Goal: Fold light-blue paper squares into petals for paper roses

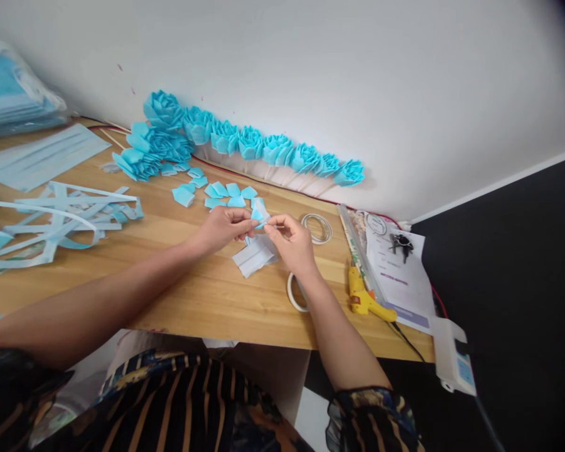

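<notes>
Between my two hands is a small blue-and-white piece of mask fabric (260, 215), partly folded. My left hand (223, 229) pinches its left side with thumb and forefinger. On the other side, the fingertips of my right hand (292, 238) grip the same piece. Just beneath, a pale pleated fabric piece (254, 256) lies on the wooden table. Several folded blue petals (233, 190) are spread beyond my hands. A white tape roll (295, 294) is partly covered by my right forearm.
Blue fabric flowers (250, 143) on sticks lean along the wall. At left are cut strips (56, 220), a flat mask (42, 157) and a bag of masks (16, 88). A yellow glue gun (361, 295), tape rolls (317, 228), papers (400, 270) and keys (402, 245) lie right.
</notes>
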{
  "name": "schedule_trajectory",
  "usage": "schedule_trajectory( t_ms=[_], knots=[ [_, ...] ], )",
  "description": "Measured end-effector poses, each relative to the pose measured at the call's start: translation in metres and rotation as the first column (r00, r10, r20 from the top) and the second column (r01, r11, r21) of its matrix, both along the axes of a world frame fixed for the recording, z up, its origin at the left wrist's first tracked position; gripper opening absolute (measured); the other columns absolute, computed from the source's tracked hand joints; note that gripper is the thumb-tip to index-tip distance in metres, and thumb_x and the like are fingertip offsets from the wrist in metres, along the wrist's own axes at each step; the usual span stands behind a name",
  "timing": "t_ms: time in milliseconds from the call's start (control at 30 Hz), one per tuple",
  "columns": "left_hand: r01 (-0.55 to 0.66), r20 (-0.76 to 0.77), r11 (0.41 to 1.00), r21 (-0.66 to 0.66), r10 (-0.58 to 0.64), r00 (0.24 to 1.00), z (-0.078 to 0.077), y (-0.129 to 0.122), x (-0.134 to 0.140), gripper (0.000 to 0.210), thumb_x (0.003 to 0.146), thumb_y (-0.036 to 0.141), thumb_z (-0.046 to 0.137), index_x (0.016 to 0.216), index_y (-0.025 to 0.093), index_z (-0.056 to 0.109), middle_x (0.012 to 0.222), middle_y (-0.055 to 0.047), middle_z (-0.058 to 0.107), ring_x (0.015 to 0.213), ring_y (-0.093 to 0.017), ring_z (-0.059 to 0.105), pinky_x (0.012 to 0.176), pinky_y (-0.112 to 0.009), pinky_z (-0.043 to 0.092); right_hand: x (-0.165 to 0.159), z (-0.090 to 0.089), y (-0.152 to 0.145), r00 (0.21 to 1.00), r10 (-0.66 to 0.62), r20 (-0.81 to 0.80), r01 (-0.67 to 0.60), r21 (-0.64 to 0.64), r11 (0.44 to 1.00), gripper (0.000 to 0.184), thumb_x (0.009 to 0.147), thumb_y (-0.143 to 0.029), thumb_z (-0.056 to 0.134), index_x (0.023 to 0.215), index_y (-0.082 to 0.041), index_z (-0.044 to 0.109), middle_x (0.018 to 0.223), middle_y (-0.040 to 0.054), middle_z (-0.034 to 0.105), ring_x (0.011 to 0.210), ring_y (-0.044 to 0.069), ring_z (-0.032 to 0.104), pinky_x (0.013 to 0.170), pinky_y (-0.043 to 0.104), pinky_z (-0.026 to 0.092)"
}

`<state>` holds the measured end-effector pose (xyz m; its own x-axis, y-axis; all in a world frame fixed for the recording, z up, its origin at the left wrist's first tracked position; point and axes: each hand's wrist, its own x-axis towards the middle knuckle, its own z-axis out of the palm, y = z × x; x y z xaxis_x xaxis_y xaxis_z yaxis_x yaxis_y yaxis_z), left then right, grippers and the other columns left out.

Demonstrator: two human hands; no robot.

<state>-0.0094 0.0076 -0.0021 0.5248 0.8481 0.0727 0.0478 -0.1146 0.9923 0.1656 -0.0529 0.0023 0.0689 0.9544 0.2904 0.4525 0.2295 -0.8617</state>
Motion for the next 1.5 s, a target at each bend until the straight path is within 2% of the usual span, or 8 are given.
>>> schedule_trajectory(
  t_ms=[267, 467, 933, 1133, 1233, 1400, 1500],
  knots=[
    [0.018, -0.020, 0.999, 0.027, -0.017, 1.000, -0.0012, -0.0008, -0.0004, 0.026, 0.077, 0.034, 0.067, 0.061, 0.014, 0.063, 0.058, -0.001, 0.063, 0.052, -0.008, 0.051, 0.051, -0.019, 0.040, -0.0015, 0.0009, -0.0008, 0.998, -0.046, 0.038, 0.047, -0.018, 0.999, 0.011, 0.081, -0.030, 0.066, 0.079, -0.020, 0.065, 0.077, -0.0009, 0.070, 0.065, 0.012, 0.060, 0.064, 0.024, 0.047],
    [0.035, -0.020, 0.999, 0.005, -0.035, 0.999, -0.0024, -0.0006, -0.0004, 0.028, 0.077, 0.037, 0.067, 0.061, 0.014, 0.064, 0.059, -0.001, 0.063, 0.052, -0.008, 0.050, 0.050, -0.019, 0.040, -0.0015, 0.0008, -0.0009, 0.996, -0.064, 0.054, 0.065, -0.007, 0.998, 0.009, 0.080, -0.030, 0.065, 0.077, -0.021, 0.065, 0.077, -0.0010, 0.070, 0.069, 0.013, 0.061, 0.068, 0.025, 0.047],
    [0.039, -0.093, 0.999, 0.025, -0.036, 0.995, -0.0055, 0.0005, -0.0006, 0.028, 0.080, 0.036, 0.064, 0.062, 0.014, 0.064, 0.057, -0.001, 0.062, 0.053, -0.009, 0.052, 0.052, -0.020, 0.040, -0.0021, -0.0012, -0.0005, 0.997, -0.058, 0.045, 0.060, -0.030, 0.998, 0.009, 0.079, -0.029, 0.065, 0.076, -0.020, 0.064, 0.072, -0.0019, 0.068, 0.064, 0.012, 0.057, 0.065, 0.025, 0.044],
    [0.038, -0.079, 0.999, 0.024, -0.036, 0.996, -0.0053, 0.0007, -0.0003, 0.028, 0.078, 0.037, 0.065, 0.061, 0.015, 0.063, 0.058, -0.002, 0.063, 0.053, -0.009, 0.052, 0.052, -0.021, 0.041, -0.0028, -0.0026, -0.0011, 0.999, -0.045, 0.029, 0.046, -0.033, 0.998, 0.010, 0.080, -0.030, 0.064, 0.076, -0.021, 0.063, 0.072, -0.0019, 0.067, 0.064, 0.012, 0.056, 0.065, 0.025, 0.045],
    [0.040, -0.071, 0.999, 0.029, -0.038, 0.997, -0.0054, 0.0006, -0.0004, 0.027, 0.078, 0.035, 0.066, 0.060, 0.015, 0.062, 0.059, -0.002, 0.064, 0.054, -0.010, 0.053, 0.053, -0.021, 0.042, -0.0024, -0.0036, -0.0004, 0.998, -0.030, -0.049, 0.027, -0.058, 0.998, 0.013, 0.080, -0.033, 0.064, 0.082, -0.021, 0.063, 0.077, -0.0010, 0.068, 0.066, 0.012, 0.058, 0.065, 0.025, 0.046],
    [0.043, -0.062, 0.999, 0.025, -0.042, 0.997, -0.0064, -0.0002, -0.0001, 0.028, 0.080, 0.035, 0.063, 0.061, 0.015, 0.063, 0.059, -0.001, 0.063, 0.054, -0.009, 0.053, 0.054, -0.020, 0.042, 0.0001, -0.0010, 0.0014, 0.975, -0.008, -0.221, -0.016, -0.106, 0.994, 0.031, 0.083, -0.040, 0.063, 0.108, -0.022, 0.064, 0.081, -0.0004, 0.070, 0.073, 0.014, 0.063, 0.068, 0.026, 0.048],
    [0.049, -0.073, 0.998, 0.032, -0.046, 0.996, -0.0075, -0.0001, 0.0004, 0.028, 0.081, 0.035, 0.063, 0.061, 0.015, 0.063, 0.059, -0.001, 0.063, 0.055, -0.009, 0.053, 0.054, -0.020, 0.042, 0.0008, -0.0008, 0.0018, 0.973, 0.041, -0.229, -0.072, -0.130, 0.989, 0.032, 0.083, -0.045, 0.063, 0.105, -0.022, 0.068, 0.086, 0.0012, 0.071, 0.080, 0.015, 0.064, 0.073, 0.027, 0.049]
  ],
)
